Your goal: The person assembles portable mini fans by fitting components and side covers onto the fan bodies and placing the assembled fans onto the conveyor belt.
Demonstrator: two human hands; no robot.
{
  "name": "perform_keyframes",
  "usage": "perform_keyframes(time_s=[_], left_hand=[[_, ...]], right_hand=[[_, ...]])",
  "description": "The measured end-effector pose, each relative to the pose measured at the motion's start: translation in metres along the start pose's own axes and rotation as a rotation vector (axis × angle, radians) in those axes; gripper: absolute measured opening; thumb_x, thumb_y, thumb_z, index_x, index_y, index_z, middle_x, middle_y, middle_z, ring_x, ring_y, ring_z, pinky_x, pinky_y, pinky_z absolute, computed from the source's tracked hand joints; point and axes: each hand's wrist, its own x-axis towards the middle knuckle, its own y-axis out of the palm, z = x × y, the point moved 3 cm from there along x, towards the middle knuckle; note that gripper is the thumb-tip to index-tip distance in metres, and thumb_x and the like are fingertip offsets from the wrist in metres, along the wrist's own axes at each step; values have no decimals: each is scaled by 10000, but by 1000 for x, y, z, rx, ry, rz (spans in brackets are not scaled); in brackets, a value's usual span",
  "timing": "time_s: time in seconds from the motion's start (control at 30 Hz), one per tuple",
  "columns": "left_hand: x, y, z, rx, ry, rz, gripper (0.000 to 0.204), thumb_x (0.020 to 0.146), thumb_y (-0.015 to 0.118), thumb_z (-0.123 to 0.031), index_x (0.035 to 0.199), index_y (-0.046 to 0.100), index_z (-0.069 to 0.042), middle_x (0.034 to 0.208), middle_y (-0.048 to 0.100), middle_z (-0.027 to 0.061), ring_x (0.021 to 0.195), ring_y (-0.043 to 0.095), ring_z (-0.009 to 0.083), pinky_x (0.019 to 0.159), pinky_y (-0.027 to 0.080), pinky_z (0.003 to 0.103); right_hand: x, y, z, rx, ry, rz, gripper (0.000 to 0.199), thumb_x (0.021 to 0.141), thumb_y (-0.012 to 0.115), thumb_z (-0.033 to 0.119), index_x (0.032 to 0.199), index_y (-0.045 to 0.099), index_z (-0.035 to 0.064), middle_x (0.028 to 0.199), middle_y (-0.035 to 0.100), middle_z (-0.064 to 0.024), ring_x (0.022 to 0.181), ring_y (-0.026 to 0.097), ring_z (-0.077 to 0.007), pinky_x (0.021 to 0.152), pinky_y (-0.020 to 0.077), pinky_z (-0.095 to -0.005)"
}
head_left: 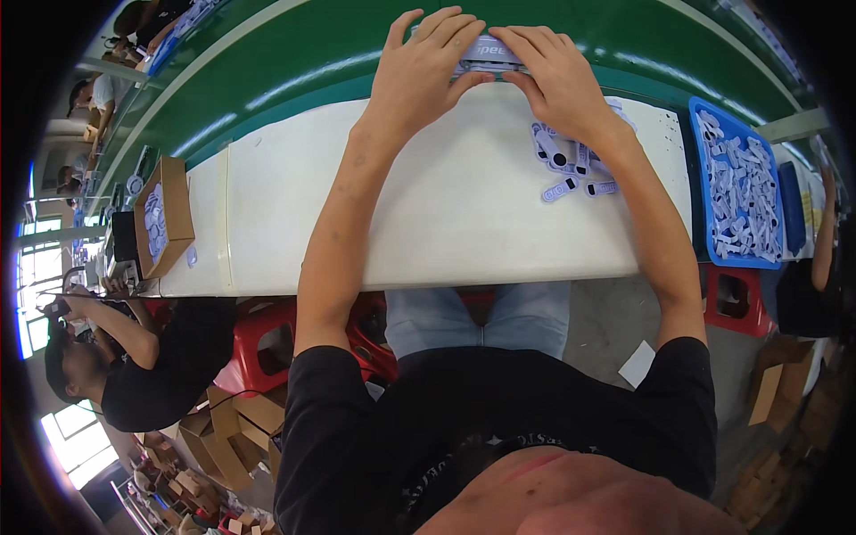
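Note:
At the far edge of the white table (446,192), my left hand (421,76) and my right hand (562,85) grip a pale grey-lavender long piece (492,51) with lettering on its face. The left fingers and thumb close on one end, the right fingers and thumb on the other. Parts of both ends are hidden behind the hands. Beside my right forearm lies a loose pile of small lavender-and-white elongated plastic pieces (560,189), some with black ends or spots. My right wrist covers part of that pile.
A blue tray (698,201) full of similar small pieces stands at the right. To the left is an open cardboard box (182,214) with more pieces. A green surface (321,53) runs beyond the table. Another person (160,366) works at the left, near red stools (259,352).

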Motion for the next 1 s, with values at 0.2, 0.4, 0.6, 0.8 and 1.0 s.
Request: perform_keyframes(time_s=[0.2,0.4,0.6,0.8,1.0], left_hand=[[-7,11,-1,-118,-151,123,454,756,756,-331,1117,622,-90,1110,634,40,1088,545,200,949,369,408],[-9,15,-8,18,-142,167,455,744,763,-319,1102,618,-80,1085,632,46,1076,542,200,948,380,407],[-14,23,-5,25,-57,269,465,736,768,-336,1093,616,-79,1063,631,47,1062,543,199,935,394,395],[-18,30,1,-48,-33,213,458,749,757,-358,1089,612,-87,1035,638,43,1035,558,196,929,398,384],[-18,33,-4,8,-25,239,444,760,747,-360,1091,613,-95,1027,643,30,1024,564,188,910,396,382]], right_hand=[[-2,6,5,-9,-1,38,459,856,629,96,1297,503,73,1216,566,-102,1070,535,-287,903,432,-377],[-4,6,3,-46,10,69,463,855,639,110,1293,501,56,1195,572,-114,1073,531,-299,919,438,-382],[-9,13,-6,-26,-42,180,479,848,662,148,1290,503,54,1177,581,-125,1088,532,-312,947,442,-383],[-8,17,-4,-30,2,231,500,834,677,152,1291,500,55,1160,589,-130,1095,542,-306,936,450,-380],[-10,17,-1,-85,40,250,491,829,668,138,1274,486,37,1141,592,-132,1059,556,-307,896,462,-389]])
